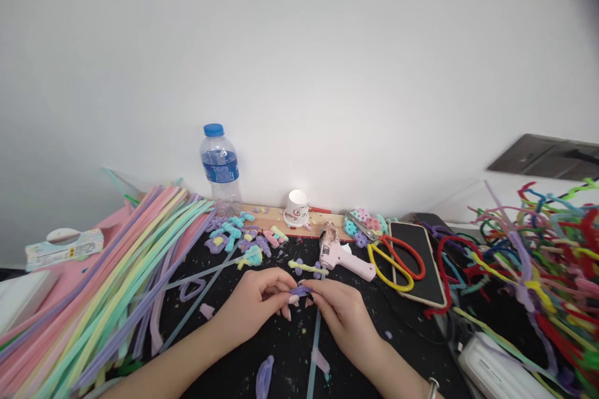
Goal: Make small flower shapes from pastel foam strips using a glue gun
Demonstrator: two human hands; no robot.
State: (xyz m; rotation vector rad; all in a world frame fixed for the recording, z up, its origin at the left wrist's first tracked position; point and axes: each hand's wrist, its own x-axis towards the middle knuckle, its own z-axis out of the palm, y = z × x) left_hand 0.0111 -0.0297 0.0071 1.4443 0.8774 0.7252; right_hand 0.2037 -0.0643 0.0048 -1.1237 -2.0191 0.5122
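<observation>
Between the fingertips of both hands is a short purple pipe cleaner piece (300,291), partly hidden by the fingers. My left hand (259,299) pinches its left end, and my right hand (341,312) pinches the right end. Just beyond the fingers lies a yellow pipe cleaner (309,267) with purple bits around it. A pink hot glue gun (344,255) rests behind my right hand. Below the hands are a loose purple piece (264,377) and a translucent glue stick (314,349).
Long pastel pipe cleaners (126,274) spread across the left, near a water bottle (219,168). A paper cup (297,207) stands at the back. Scissors (397,265) overlap a phone (421,262). Tangled bright pipe cleaners (552,262) and a white device (498,368) lie right.
</observation>
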